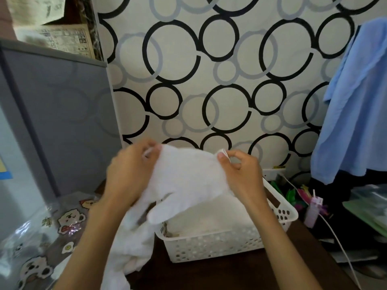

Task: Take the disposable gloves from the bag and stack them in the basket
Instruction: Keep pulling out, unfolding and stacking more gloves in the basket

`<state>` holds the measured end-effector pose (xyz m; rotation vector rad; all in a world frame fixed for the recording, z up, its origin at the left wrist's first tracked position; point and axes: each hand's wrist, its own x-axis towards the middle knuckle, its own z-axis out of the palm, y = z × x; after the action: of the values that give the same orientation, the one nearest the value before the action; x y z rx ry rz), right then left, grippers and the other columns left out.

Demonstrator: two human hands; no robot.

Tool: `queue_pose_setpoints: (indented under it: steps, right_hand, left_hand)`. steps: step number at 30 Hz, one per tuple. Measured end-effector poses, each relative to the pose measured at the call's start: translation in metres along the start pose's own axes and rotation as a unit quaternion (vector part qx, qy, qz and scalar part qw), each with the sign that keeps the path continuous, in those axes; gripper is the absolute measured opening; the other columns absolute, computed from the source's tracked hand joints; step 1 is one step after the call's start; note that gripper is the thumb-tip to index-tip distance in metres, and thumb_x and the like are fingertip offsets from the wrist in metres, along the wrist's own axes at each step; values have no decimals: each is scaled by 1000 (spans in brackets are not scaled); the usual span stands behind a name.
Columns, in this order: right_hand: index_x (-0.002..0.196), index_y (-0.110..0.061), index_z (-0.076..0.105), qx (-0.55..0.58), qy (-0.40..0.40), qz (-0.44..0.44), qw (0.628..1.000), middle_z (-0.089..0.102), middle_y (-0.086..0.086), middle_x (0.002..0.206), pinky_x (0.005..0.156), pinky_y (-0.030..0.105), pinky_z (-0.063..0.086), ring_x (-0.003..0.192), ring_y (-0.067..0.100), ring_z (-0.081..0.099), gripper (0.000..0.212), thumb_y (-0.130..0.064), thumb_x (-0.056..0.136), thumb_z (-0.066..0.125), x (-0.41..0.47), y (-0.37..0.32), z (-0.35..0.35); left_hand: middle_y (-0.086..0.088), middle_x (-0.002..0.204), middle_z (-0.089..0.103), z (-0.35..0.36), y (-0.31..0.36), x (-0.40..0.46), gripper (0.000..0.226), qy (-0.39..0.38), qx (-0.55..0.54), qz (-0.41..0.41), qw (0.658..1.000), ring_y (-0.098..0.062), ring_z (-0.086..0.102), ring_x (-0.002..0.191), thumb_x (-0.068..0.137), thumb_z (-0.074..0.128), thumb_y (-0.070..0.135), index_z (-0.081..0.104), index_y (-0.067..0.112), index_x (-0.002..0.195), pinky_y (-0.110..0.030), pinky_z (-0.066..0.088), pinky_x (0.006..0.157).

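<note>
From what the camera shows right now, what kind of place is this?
Probably a room at home, perhaps a bedroom or utility corner: circle-patterned wallpaper, a light blue cloth garment hanging at the right, and a white perforated plastic basket on a dark wooden table.

Two hands [129, 170], one glove [186, 181] held (white), one basket [209, 245], one bag [41, 237].

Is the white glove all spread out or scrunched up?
Spread out: both hands pinch the glove by its cuff corners, stretched flat above the basket.
</note>
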<state>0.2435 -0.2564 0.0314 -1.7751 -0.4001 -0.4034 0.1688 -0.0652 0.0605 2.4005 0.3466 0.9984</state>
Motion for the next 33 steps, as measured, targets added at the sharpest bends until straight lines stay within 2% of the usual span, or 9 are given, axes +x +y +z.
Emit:
queue_pose_setpoints:
  steps: [3,6,15,19,22,24,28,30,33]
  right_hand:
    - [97,-20,69,-177,2,34,984,69,-2,88,63,23,39,72,9,54,19,-34,93,56,9,32,-17]
    - [107,-18,69,-277,8,90,956,68,5,106,77,30,41,90,22,58,27,-38,92,58,12,48,-28]
    - [112,-17,65,-309,42,114,943,66,9,114,76,32,44,103,30,61,37,-43,85,65,14,57,-41]
    - [124,-18,57,-300,31,108,947,67,7,111,80,35,45,105,28,60,44,-42,87,63,16,50,-49]
    - [123,-18,57,-286,23,75,955,64,5,106,77,31,43,100,23,59,38,-27,87,66,20,40,-60]
    - [116,-23,61,-254,-103,87,958,61,0,104,76,28,43,97,18,58,28,-17,89,64,23,30,-60]
    - [138,-30,42,-355,-380,176,836,35,3,148,108,37,34,134,26,35,51,-35,91,60,18,32,-36]
    - [147,-27,26,-455,-394,177,778,19,6,155,115,44,23,143,32,15,72,-50,87,59,17,45,-28]
    - [149,-20,20,-503,-388,179,751,15,9,155,115,44,25,142,34,14,78,-49,87,59,18,58,-27]
  left_hand:
    - [12,89,64,40,-16,11,15,-183,74,14,980,-12,63,83,98,48,39,62,32,100,-29,44,68]
    - [11,96,66,73,-23,15,19,-249,104,33,962,-12,62,92,96,50,42,64,29,100,-31,47,76]
    - [9,109,66,103,-12,13,24,-188,172,109,961,-11,60,97,93,56,43,63,26,108,-23,41,74]
    - [12,113,63,88,-18,4,20,-120,112,142,976,-6,57,100,96,52,38,61,29,111,-25,49,80]
    - [12,144,42,70,-16,-3,38,-287,101,198,932,-7,36,132,98,40,47,49,34,133,-32,34,109]
    - [12,159,15,62,-11,-11,53,-410,131,201,880,-8,10,145,99,31,50,27,33,149,-33,12,117]
    - [8,160,-13,64,-15,-19,79,-482,229,171,828,-14,-3,148,93,29,64,-8,28,153,-34,3,118]
    - [5,160,-14,66,-14,-19,88,-497,257,157,814,-18,-1,149,89,30,70,-12,27,152,-38,5,119]
    - [4,160,-13,72,-7,-19,87,-519,299,149,787,-20,0,149,90,31,69,-12,26,152,-41,5,119]
